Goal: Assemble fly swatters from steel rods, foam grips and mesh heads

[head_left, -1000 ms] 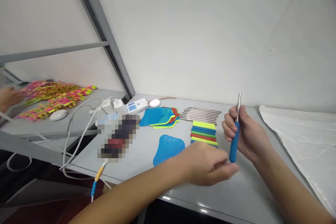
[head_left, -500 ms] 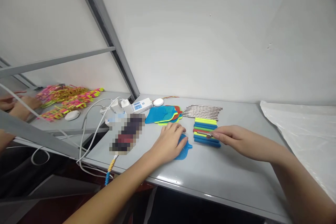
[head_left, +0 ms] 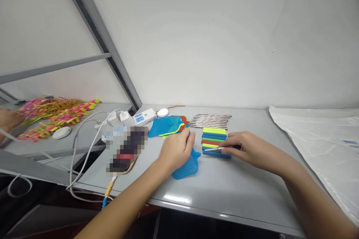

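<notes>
Fingers (head_left: 234, 139) of a worker's right hand (head_left: 249, 151) pinch a slim metal rod (head_left: 213, 149), its bright end pointing left over the near part of a row of coloured sleeves (head_left: 214, 136). The left hand (head_left: 175, 150) bends over the upper part of a blue perforated fly-swatter head (head_left: 187, 168), thumb toward the row; its fingertips are hidden, and from here I cannot tell whether they grip the piece or merely rest on it. The blue head sits just left of the sleeves, near the front of the grey worktop (head_left: 238, 198).

Beyond the yellow, blue, green and red sleeves lie more metal rods (head_left: 211, 120), side by side. To their left, a stack of swatter heads (head_left: 165, 127), blue on top, fans out before a white power strip (head_left: 143, 117) and a small white oval device (head_left: 163, 112). Nearer the front edge, a pixelated oblong object (head_left: 129, 149) trails a cable wrapped in yellow and blue (head_left: 108, 190). White plastic sheeting (head_left: 316, 130) covers the right side. Past a grey metal frame (head_left: 98, 18), another person's hand (head_left: 9, 120) reaches toward a bright pink-and-yellow heap (head_left: 58, 114).
</notes>
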A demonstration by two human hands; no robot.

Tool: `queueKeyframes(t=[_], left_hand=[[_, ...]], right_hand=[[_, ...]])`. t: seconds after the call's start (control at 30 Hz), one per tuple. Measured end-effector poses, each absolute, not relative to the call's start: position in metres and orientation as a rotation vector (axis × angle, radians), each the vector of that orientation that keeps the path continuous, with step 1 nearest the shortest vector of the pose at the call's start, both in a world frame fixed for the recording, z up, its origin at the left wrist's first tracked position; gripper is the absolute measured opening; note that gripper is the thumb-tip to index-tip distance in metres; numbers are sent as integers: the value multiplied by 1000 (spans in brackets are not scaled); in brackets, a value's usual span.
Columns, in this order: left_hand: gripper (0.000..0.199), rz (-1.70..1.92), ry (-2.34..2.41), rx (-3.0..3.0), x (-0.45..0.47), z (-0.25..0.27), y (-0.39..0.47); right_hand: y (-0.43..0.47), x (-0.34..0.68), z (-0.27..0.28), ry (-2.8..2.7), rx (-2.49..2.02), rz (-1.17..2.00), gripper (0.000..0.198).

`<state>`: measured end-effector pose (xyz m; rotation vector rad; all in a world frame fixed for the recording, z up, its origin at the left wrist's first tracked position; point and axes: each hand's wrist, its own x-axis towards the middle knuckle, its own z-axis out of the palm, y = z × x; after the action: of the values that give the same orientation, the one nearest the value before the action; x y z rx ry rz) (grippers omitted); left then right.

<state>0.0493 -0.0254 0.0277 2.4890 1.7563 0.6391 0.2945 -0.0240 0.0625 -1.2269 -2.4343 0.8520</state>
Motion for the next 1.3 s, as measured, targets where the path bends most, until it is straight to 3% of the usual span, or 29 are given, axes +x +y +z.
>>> queueKeyframes(t=[0.2,0.53,0.9,1.3], left_hand=[[36,624,1596,2536,70,61,13],[31,762,1507,2498,76,29,13],[32,664,1591,2599,77,28,12],[34,626,1559,2561,81,32,0]], right_hand=[[-15,305,59,-2193,-1407,578,46],[-15,298,50,-2328,-1538,79,41],[-10,291,38,-2430,-1488,-175,36],[-24,276,35,-2291,-1152,-682,40]])
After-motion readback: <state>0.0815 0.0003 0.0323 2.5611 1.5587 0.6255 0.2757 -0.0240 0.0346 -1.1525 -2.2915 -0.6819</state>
